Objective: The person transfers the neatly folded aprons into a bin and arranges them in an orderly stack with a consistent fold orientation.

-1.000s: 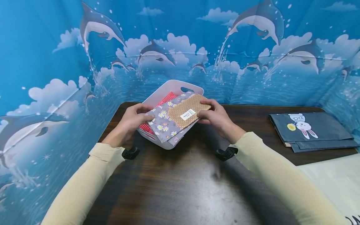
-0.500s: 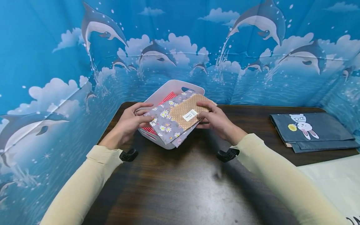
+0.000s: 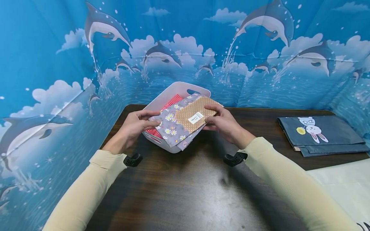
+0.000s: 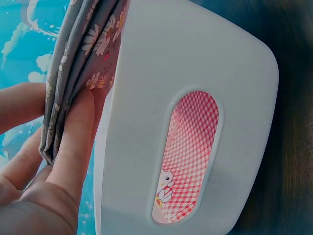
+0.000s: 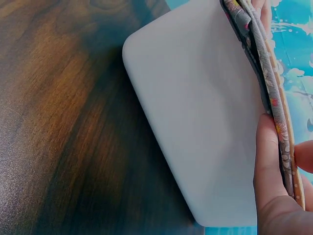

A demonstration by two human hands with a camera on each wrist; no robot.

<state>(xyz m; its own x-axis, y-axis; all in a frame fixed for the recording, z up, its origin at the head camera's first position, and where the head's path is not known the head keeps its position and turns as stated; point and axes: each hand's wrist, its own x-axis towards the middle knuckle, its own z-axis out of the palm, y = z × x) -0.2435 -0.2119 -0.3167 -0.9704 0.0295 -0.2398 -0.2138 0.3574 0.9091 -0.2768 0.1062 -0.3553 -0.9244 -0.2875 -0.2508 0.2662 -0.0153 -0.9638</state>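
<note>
A folded grey daisy-print cloth (image 3: 170,126) with a tan polka-dot panel (image 3: 185,115) and a small white label is held tilted above a white basket (image 3: 162,99). At its left end, my left hand (image 3: 133,126) pinches the folds between thumb and fingers; the layered edge (image 4: 58,88) shows in the left wrist view. My right hand (image 3: 224,123) grips the opposite end, thumb and fingers on either side of the layers (image 5: 274,107). Inside the basket lies a red-and-white gingham cloth (image 3: 173,101), partly hidden; a small white printed figure shows on it through the handle slot.
On the right of the dark wooden table (image 3: 188,186) lies a folded dark grey cloth (image 3: 326,134) with a rabbit print. A pale sheet (image 3: 347,183) covers the near right corner. A dolphin-print curtain (image 3: 185,64) hangs behind and along the left.
The daisy-print cloth has shifted slightly to the right over the basket. My left fingers have closed in on its left end; my right hand keeps its grip.
</note>
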